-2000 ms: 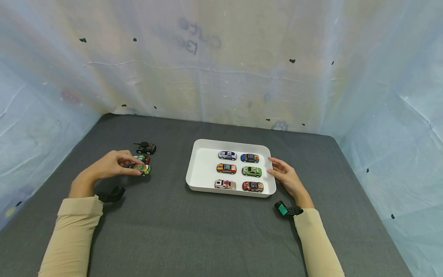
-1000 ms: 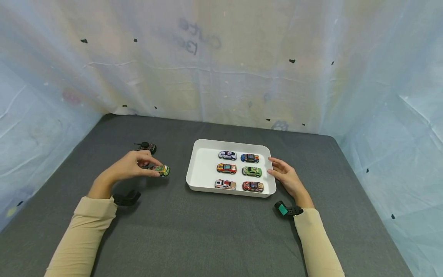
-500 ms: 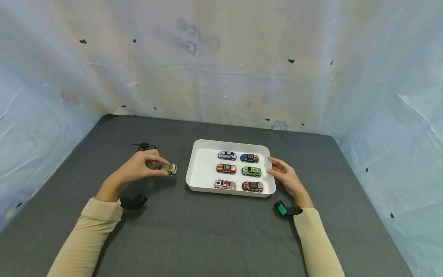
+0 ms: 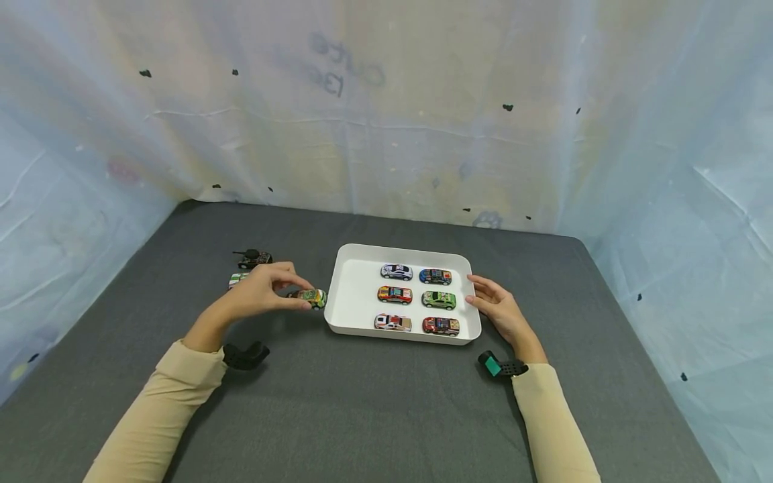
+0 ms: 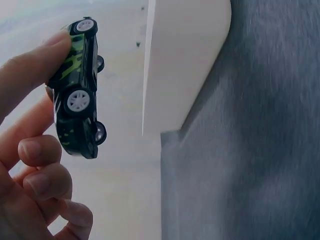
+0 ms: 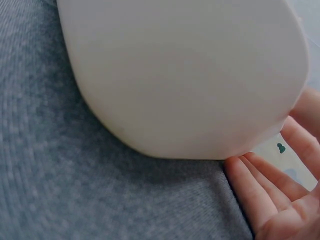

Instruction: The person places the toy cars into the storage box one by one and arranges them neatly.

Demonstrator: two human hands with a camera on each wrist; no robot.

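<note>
My left hand [image 4: 266,292] pinches a green camouflage toy car [image 4: 317,298] between thumb and fingers, just off the left edge of a white tray [image 4: 353,268]. In the left wrist view the car [image 5: 75,75] hangs clear of the table, its white-hubbed wheels showing, beside the tray's wall [image 5: 185,55]. At the tray's right end, my right hand [image 4: 504,312] holds the rim, thumb and a finger on the edge. Fingertips touch the tray's outer wall [image 6: 180,90] in the right wrist view. Inside the tray, several toy cars stand in two columns, among them a green one [image 4: 439,300].
Left of the tray, a dark toy vehicle with a turret [image 4: 253,259] stands on the grey cloth [image 4: 374,402]. Another green-and-white toy car [image 4: 237,279] is partly hidden behind my left hand. Pale plastic sheeting [image 4: 410,154] hangs behind and at both sides.
My left hand has carried the camouflage toy car right, from beside the turreted vehicle to the tray's left edge. The right hand and the tray keep their places.
</note>
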